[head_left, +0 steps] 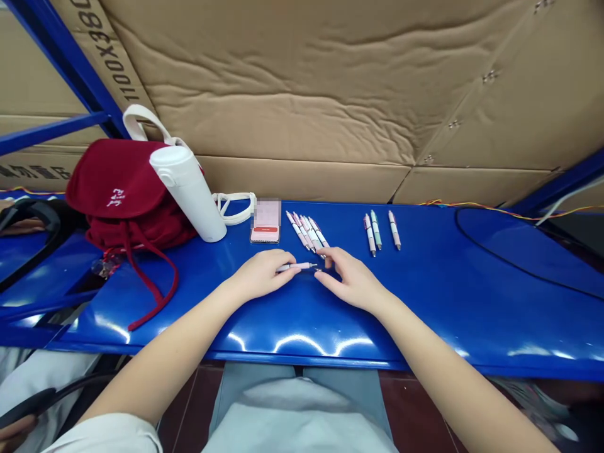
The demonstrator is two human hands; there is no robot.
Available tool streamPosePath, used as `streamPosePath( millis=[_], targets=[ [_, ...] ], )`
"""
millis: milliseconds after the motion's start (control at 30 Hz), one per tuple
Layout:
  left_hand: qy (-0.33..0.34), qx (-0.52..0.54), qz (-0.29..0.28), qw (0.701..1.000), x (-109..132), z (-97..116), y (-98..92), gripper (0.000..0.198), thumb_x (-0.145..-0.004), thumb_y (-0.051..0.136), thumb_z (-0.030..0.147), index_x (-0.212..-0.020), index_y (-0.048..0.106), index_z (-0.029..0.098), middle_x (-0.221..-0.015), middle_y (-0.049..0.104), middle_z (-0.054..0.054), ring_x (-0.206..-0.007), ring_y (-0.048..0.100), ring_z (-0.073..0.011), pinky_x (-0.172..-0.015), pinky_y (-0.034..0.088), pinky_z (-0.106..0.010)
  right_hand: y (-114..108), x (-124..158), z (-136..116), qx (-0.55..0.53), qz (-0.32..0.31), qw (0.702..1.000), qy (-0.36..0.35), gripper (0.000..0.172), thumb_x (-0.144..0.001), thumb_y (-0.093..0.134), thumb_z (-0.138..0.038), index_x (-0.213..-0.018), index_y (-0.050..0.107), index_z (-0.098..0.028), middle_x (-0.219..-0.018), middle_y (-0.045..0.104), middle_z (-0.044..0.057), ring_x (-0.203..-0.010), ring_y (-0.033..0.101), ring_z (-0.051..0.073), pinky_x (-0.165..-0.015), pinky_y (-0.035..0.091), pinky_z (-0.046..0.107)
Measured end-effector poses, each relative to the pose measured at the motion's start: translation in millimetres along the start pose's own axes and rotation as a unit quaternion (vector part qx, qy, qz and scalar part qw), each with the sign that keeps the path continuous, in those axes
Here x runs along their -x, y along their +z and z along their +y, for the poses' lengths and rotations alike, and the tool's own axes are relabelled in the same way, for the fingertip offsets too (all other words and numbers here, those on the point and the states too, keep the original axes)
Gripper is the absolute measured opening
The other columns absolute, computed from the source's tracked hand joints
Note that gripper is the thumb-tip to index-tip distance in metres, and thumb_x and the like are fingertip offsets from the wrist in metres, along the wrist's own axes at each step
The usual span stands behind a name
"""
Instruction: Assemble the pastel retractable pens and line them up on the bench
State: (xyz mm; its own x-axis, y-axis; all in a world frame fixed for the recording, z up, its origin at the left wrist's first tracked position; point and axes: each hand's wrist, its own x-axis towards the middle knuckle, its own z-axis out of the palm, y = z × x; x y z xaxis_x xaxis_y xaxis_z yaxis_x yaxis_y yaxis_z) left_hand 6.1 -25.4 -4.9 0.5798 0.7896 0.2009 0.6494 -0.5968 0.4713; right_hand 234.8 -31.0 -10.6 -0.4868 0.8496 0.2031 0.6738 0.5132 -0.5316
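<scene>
A pen (297, 267) lies crosswise on a blue table (448, 302), its long axis running from 9 o'clock to 3 o'clock, held at both ends; the left hand (262, 274) closes its fingers round the 9 o'clock end; the right hand (352, 280) pinches the tip end at 3 o'clock with thumb and forefinger; both hands are equally near. Just beyond, at 12 o'clock, a cluster of pens (306, 231) lies fanned, almost touching the right fingertips; three pens (381, 229) lie apart at 1 o'clock; a phone (265, 220) rests at 11 o'clock; farther toward 10 o'clock a white bottle (189, 189) leans against a red bag (117, 189); nothing lies between the hands.
</scene>
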Motion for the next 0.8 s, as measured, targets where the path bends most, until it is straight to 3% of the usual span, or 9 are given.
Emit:
streamPosePath(
  millis=[133, 233, 333, 433, 533, 633, 800],
  targets=[
    [-0.007, -0.006, -0.002, 1.000, -1, -1, -0.5, 0.025, -0.089, 0.045, 0.035, -0.097, 0.063, 0.020, -0.092, 0.066, -0.003, -0.083, 0.060, -0.0175, -0.074, 0.045, -0.027, 1, -2, 0, 0.125, -0.044, 0.991, -0.004, 0.021, -0.088, 0.047, -0.027, -0.104, 0.060, -0.022, -0.098, 0.057, 0.008, -0.077, 0.057, 0.018, -0.060, 0.042, 0.027],
    [-0.009, -0.007, -0.009, 1.000, -1, 0, -0.4, 0.026, -0.090, 0.045, 0.036, -0.098, 0.063, 0.020, -0.093, 0.066, -0.003, -0.083, 0.060, -0.0176, -0.074, 0.045, -0.026, 2, -3, 0, 0.137, -0.047, 0.989, -0.015, 0.019, -0.088, 0.044, -0.021, -0.096, 0.061, -0.022, -0.093, 0.058, 0.006, -0.077, 0.057, 0.018, -0.061, 0.041, 0.026],
    [-0.009, -0.006, -0.010, 1.000, 0, 0, -0.9, 0.027, -0.090, 0.044, 0.036, -0.099, 0.064, 0.020, -0.094, 0.066, -0.004, -0.084, 0.060, -0.0174, -0.073, 0.045, -0.026, 0, -2, 3, 0.078, -0.024, 0.996, -0.024, 0.013, -0.082, 0.048, -0.014, -0.086, 0.058, -0.019, -0.087, 0.058, 0.005, -0.076, 0.056, 0.016, -0.064, 0.042, 0.026],
    [-0.011, -0.007, -0.007, 1.000, 0, 1, -1.7, 0.027, -0.090, 0.044, 0.035, -0.098, 0.064, 0.019, -0.092, 0.067, -0.004, -0.083, 0.060, -0.0171, -0.073, 0.045, -0.026, -3, -2, 8, 0.017, 0.041, 0.999, -0.002, 0.005, -0.075, 0.052, -0.014, -0.077, 0.053, -0.018, -0.079, 0.056, 0.002, -0.066, 0.052, 0.013, -0.060, 0.041, 0.025],
    [-0.014, -0.011, -0.005, 1.000, 1, 1, -2.0, 0.026, -0.090, 0.044, 0.035, -0.097, 0.064, 0.019, -0.090, 0.067, -0.003, -0.080, 0.060, -0.0167, -0.072, 0.044, -0.026, -5, -2, 10, -0.058, 0.079, 0.995, 0.030, 0.009, -0.075, 0.053, -0.018, -0.084, 0.055, -0.018, -0.075, 0.055, 0.001, -0.055, 0.047, 0.010, -0.054, 0.041, 0.025],
    [-0.008, -0.013, -0.003, 1.000, 1, 0, -1.5, 0.026, -0.090, 0.044, 0.035, -0.097, 0.064, 0.019, -0.091, 0.067, -0.004, -0.081, 0.060, -0.0168, -0.073, 0.044, -0.026, -5, -2, 8, -0.174, 0.066, 0.981, 0.051, 0.023, -0.079, 0.050, -0.023, -0.100, 0.058, -0.020, -0.084, 0.061, 0.003, -0.060, 0.053, 0.011, -0.056, 0.045, 0.025],
    [0.002, -0.017, -0.001, 1.000, 0, -1, -1.3, 0.025, -0.090, 0.045, 0.034, -0.097, 0.063, 0.019, -0.092, 0.067, -0.004, -0.083, 0.060, -0.0168, -0.074, 0.045, -0.025, -6, -4, 2, -0.334, 0.017, 0.931, 0.144, 0.021, -0.079, 0.054, -0.032, -0.092, 0.060, -0.017, -0.084, 0.066, 0.006, -0.057, 0.059, 0.012, -0.047, 0.046, 0.023]
  ],
)
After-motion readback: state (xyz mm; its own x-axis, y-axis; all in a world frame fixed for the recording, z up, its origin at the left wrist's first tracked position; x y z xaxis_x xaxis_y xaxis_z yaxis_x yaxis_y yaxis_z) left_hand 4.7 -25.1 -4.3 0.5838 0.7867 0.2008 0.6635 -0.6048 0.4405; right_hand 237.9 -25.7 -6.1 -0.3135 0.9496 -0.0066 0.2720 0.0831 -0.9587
